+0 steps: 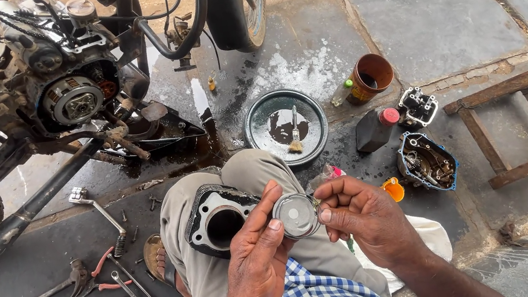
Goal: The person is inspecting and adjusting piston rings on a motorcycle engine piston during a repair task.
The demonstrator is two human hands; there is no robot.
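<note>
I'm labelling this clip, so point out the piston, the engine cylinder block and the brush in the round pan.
piston (296,215): head view, on its flat round crown, held between both hands.
engine cylinder block (203,216): head view, on its finned upper face beside the bore.
brush (294,141): head view, on its bristle end in the pan.

An oil-stained stone floor carries a round pan, dark bottle, cup and scattered tools.

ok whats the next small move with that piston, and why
Probably lower the piston toward the bore of the cylinder block on the knee. Both hands, left and right, hold it just right of the open bore, crown facing the camera.
</note>
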